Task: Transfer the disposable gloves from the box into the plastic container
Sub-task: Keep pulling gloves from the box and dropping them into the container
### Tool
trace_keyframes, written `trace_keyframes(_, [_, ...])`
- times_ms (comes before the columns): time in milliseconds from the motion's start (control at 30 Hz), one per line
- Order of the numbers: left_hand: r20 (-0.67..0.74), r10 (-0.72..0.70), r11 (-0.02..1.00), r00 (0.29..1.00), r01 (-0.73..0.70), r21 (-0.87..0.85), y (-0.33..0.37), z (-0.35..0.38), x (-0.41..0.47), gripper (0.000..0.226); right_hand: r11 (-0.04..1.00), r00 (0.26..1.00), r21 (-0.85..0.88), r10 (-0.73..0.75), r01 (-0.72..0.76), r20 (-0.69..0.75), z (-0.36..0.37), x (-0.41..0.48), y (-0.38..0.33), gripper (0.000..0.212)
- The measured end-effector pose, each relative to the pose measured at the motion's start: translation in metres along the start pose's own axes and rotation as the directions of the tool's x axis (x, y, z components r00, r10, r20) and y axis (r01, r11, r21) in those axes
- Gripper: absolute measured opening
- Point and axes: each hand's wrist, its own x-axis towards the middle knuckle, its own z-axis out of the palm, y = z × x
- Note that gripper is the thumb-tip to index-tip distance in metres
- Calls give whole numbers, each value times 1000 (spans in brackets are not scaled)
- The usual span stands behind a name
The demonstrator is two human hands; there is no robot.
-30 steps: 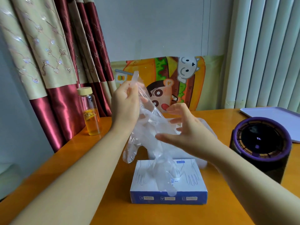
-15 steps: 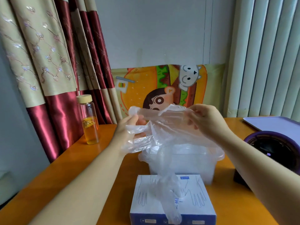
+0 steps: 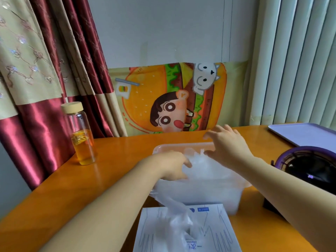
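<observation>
While bent over the orange table [image 3: 118, 157], has both bare hands at the plastic container [image 3: 200, 195]. Has the left hand [image 3: 171, 165] down inside the container on its left side, with knuckles up and fingers bent into the heap of clear disposable gloves [image 3: 205, 166]; cannot tell whether gripping or merely pressing, being blurred at the fingertips. Holds the right hand [image 3: 227, 146] flat and spread over the right half of the container, with straight fingers reaching past the far rim and the thumb just above the gloves; grips nothing there. Shows the translucent container largely filled with the crumpled gloves, heaped about level with its rim. Shows one strand of clear film trailing over the near wall and down to the box [image 3: 218, 230], just in front of the container at the bottom edge of the view. Shows more film bunched up out of the slot in the white box top, between printed outlines of hands. Has a glass bottle [image 3: 82, 135] of amber liquid with a pale cap standing upright at the left, near the curtain [image 3: 36, 70] and well apart from the container. Has a round dark device [image 3: 309, 166] with a purple rim at the right, beside the right forearm, and a pale lilac tray [image 3: 305, 133] beyond it at the far right corner. Behind the table, shows a cartoon burger cloth [image 3: 171, 99] against the wall, with white vertical blinds [image 3: 300, 60] to its right.
</observation>
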Motion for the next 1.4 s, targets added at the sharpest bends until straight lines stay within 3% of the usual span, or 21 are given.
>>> trace_keyframes(67, [34, -27, 999, 999, 26, 22, -1, 0, 5, 56, 988, 993, 106, -112, 114, -28, -6, -2, -1, 29])
trace_keyframes(133, [72, -44, 997, 996, 39, 63, -3, 0, 9, 57, 959, 958, 230, -214, 167, 194, -6, -4, -6, 28])
trace_keyframes(233, [159, -61, 988, 985, 37, 150, -4, 4, 20, 57, 973, 804, 123, -230, 194, 548, 9, -5, -7, 62])
trace_keyframes(400, [267, -116, 965, 957, 45, 258, -3, 11, 39, 62, 984, 667, 38, -147, 175, 730, 34, 8, 1, 76])
trace_keyframes(567, [366, -147, 943, 919, 19, 332, -4, 30, 53, 48, 983, 600, 6, -117, 184, 792, 53, 15, 1, 68])
trace_keyframes(767, [383, -111, 977, 917, 31, 209, -6, 22, 48, 58, 976, 562, 24, -145, 216, 815, 45, 15, -1, 63])
trace_keyframes(933, [193, -2, 997, 981, -13, 74, -10, -18, 11, 56, 973, 679, 130, -226, 190, 699, 0, 10, 4, 71])
trace_keyframes(1067, [-73, 86, 974, 994, -100, -206, -15, -32, -37, 39, 915, 836, 356, -340, 190, 430, -46, -13, -4, 34])
trace_keyframes(1167, [-163, 127, 920, 978, -178, -350, -9, -23, -68, 26, 881, 819, 421, -399, 218, 412, -62, -41, -16, 15])
trace_keyframes(1233, [-116, 163, 925, 980, -193, -328, -1, -11, -82, 26, 883, 744, 396, -439, 253, 504, -61, -60, -23, 19])
trace_keyframes(1300, [-20, 165, 969, 986, -165, -185, 5, 3, -88, 36, 892, 670, 361, -446, 273, 594, -53, -75, -29, 29])
trace_keyframes(1400, [-26, 133, 989, 991, -131, 67, 8, 19, -85, 29, 914, 676, 324, -401, 245, 619, -34, -91, -35, 52])
